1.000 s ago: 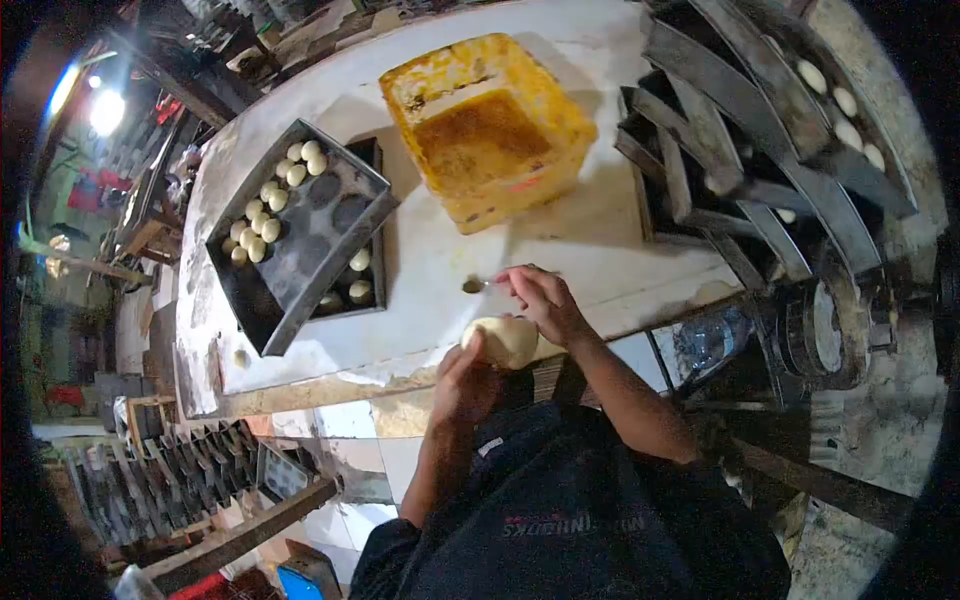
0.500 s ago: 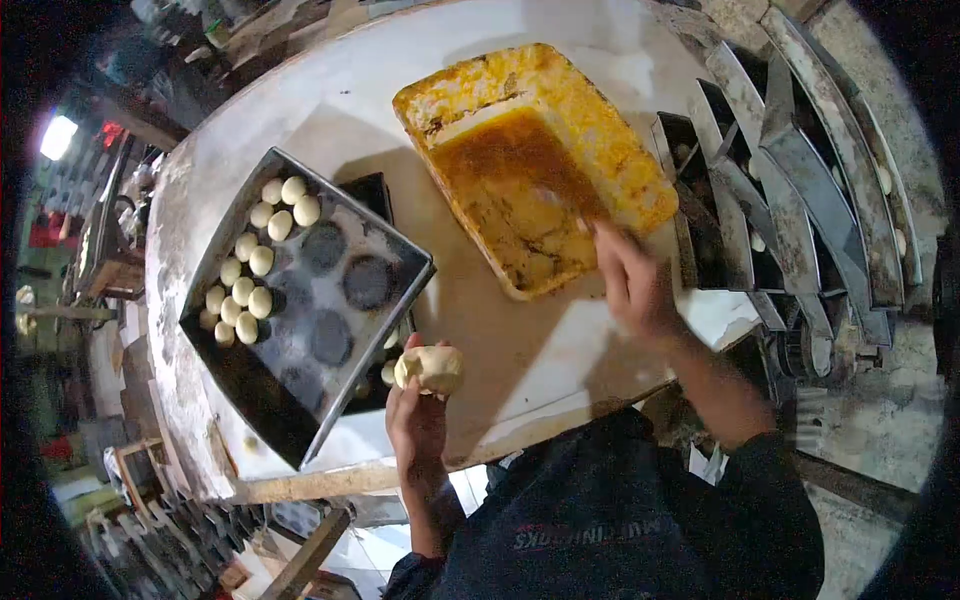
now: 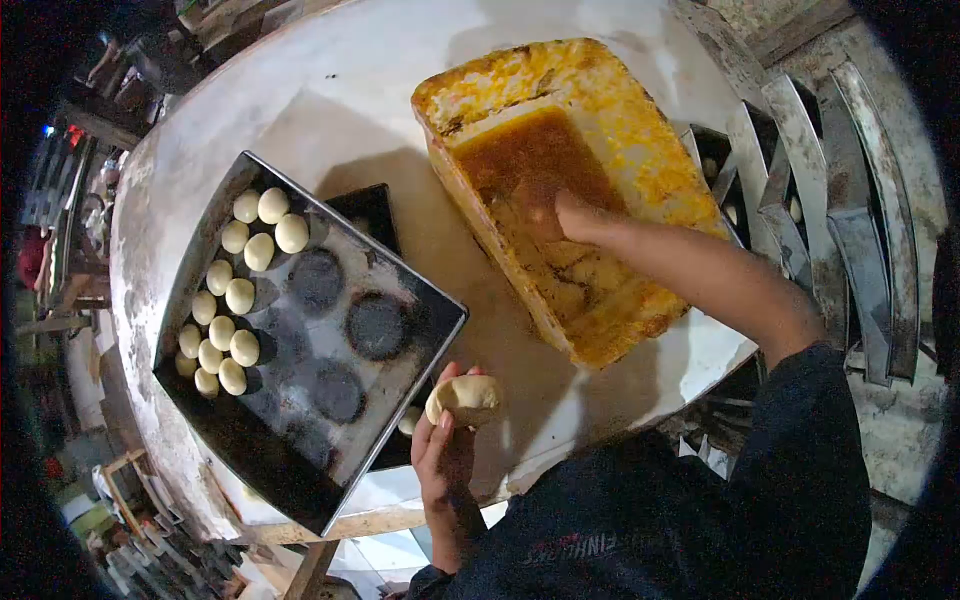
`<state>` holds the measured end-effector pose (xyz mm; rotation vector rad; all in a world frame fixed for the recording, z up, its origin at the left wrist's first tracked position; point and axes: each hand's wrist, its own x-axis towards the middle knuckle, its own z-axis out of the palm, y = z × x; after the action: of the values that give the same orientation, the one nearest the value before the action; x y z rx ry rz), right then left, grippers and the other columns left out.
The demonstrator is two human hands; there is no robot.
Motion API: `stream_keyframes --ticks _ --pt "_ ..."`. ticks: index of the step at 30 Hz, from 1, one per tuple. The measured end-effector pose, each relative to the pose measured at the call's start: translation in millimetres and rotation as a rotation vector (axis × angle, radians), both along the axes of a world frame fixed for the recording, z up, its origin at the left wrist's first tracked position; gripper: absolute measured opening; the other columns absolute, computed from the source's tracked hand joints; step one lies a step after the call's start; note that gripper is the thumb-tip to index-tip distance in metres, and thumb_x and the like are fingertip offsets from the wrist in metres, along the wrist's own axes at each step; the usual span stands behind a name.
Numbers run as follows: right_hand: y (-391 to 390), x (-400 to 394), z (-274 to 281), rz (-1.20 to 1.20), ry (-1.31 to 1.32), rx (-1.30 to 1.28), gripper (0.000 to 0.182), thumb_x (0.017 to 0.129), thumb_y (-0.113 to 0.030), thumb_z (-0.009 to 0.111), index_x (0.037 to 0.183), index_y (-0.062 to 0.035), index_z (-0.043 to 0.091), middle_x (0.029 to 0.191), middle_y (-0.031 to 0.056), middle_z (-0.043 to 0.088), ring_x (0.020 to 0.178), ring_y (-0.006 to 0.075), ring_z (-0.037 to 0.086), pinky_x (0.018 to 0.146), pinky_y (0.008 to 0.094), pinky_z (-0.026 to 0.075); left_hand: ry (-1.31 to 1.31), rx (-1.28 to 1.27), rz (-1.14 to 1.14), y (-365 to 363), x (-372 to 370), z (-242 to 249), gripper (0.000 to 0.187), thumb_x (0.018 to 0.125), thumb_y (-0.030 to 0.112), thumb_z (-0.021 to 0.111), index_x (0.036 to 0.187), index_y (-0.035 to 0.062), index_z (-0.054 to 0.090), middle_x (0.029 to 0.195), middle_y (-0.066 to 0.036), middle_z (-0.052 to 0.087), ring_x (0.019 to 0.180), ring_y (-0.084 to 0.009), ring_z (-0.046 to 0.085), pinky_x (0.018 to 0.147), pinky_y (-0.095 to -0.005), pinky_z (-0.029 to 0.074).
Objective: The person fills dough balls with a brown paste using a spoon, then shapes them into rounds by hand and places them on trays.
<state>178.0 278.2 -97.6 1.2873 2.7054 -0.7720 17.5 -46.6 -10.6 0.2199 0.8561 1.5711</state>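
My left hand (image 3: pixel 446 458) holds a piece of pale dough (image 3: pixel 474 400) beside the near right edge of a dark metal tray (image 3: pixel 400 350). Smooth round dough balls (image 3: pixel 239 296) lie in the tray's left part, with dark round marks on its bare bottom. My right hand (image 3: pixel 556 212) reaches down into a yellow-stained rectangular basin (image 3: pixel 640 130), over the brown filling (image 3: pixel 530 150) inside. Its fingers are blurred and blend with the filling, so their grip is unclear.
The tray and basin stand on a pale worn table (image 3: pixel 370 60). Another dark tray (image 3: pixel 368 215) shows partly beneath the first one. Stacked metal trays (image 3: pixel 850 220), some with dough balls, stand at the right.
My right hand has moved left and down into the basin's filling. My left hand still holds the dough. The view has shifted, so basin and tray appear larger.
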Motion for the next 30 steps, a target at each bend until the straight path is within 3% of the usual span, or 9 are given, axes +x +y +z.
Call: stream_keyframes --ticks 3,9,14,17,19,23,25,26,30 --pt "-7 -14 9 -0.051 -0.017 -0.193 0.018 0.093 -0.018 0.045 0.092 -0.0027 0.055 0.069 0.0062 0.051 0.052 0.0222 0.044 0.050 0.0354 0.037 0.007 -0.021 0.022 3 2 -3 0.059 0.092 0.019 0.050 0.139 -0.0110 0.031 0.137 -0.028 0.043 0.127 -0.0338 0.045 0.107 -0.0432 0.033" --pt "-20 4 107 -0.577 0.264 -1.088 0.017 0.094 -0.021 0.048 0.093 -0.0055 0.055 0.066 -0.0026 0.045 0.044 0.0096 0.034 0.040 0.0263 0.031 0.047 0.074 0.052 21 5 6 0.055 0.094 0.016 0.049 0.139 -0.0112 0.032 0.137 -0.026 0.043 0.127 -0.0314 0.045 0.108 -0.0413 0.033" --pt "-83 44 185 -0.441 0.455 -1.104 0.022 0.092 -0.021 0.052 0.094 -0.0024 0.063 0.059 -0.0041 0.042 0.043 0.0049 0.032 0.039 0.0215 0.025 0.100 0.069 0.057 41 18 39 0.049 0.097 0.016 0.045 0.137 -0.0102 0.035 0.138 -0.020 0.044 0.125 -0.0271 0.047 0.106 -0.0387 0.036" --pt "-132 64 198 -0.322 0.499 -0.907 0.027 0.094 -0.025 0.051 0.094 -0.0012 0.065 0.058 -0.0033 0.044 0.044 0.0051 0.035 0.041 0.0220 0.027 0.132 0.035 0.131 45 37 49 0.049 0.095 0.025 0.050 0.126 -0.0123 0.047 0.137 -0.019 0.047 0.119 -0.0245 0.052 0.099 -0.0339 0.041" --pt "-165 73 199 -0.060 0.483 -0.451 0.022 0.092 -0.016 0.053 0.101 0.0015 0.063 0.058 0.0040 0.047 0.052 0.0149 0.049 0.049 0.0262 0.042 0.050 0.025 0.099 44 47 53 0.051 0.095 0.028 0.050 0.128 -0.0103 0.045 0.135 -0.018 0.048 0.118 -0.0252 0.052 0.099 -0.0352 0.042" --pt "-228 85 142 0.092 0.662 0.140 0.025 0.085 -0.002 0.055 0.108 0.0049 0.061 0.069 0.0107 0.052 0.063 0.0236 0.057 0.060 0.0314 0.049 -0.154 0.020 -0.029 23 57 51 0.058 0.094 0.034 0.050 0.136 -0.0043 0.039 0.128 -0.016 0.053 0.117 -0.0275 0.053 0.100 -0.0395 0.042" --pt "-252 90 114 0.205 0.465 0.495 0.040 0.076 0.006 0.055 0.116 0.0041 0.059 0.082 0.0145 0.053 0.069 0.0281 0.058 0.065 0.0353 0.051 -0.244 0.026 -0.070 8 60 48 0.050 0.099 0.027 0.045 0.139 -0.0014 0.038 0.128 -0.013 0.054 0.117 -0.0206 0.053 0.096 -0.0326 0.044" --pt "-260 92 111 0.221 0.405 0.525 0.038 0.071 0.009 0.059 0.109 0.0144 0.058 0.085 0.0154 0.054 0.076 0.0261 0.057 0.065 0.0365 0.052 -0.221 -0.029 -0.019 1 62 47 0.048 0.098 0.026 0.047 0.137 -0.0005 0.041 0.124 -0.011 0.056 0.114 -0.0199 0.054 0.094 -0.0318 0.046" --pt "-279 100 51 0.107 0.428 0.464 0.036 0.077 0.004 0.056 0.113 0.0067 0.059 0.083 0.0130 0.052 0.074 0.0289 0.056 0.069 0.0370 0.050 -0.145 -0.143 0.117 -25 65 17 0.042 0.097 0.018 0.050 0.134 -0.0013 0.045 0.125 -0.010 0.055 0.111 -0.0207 0.056 0.093 -0.0336 0.047"
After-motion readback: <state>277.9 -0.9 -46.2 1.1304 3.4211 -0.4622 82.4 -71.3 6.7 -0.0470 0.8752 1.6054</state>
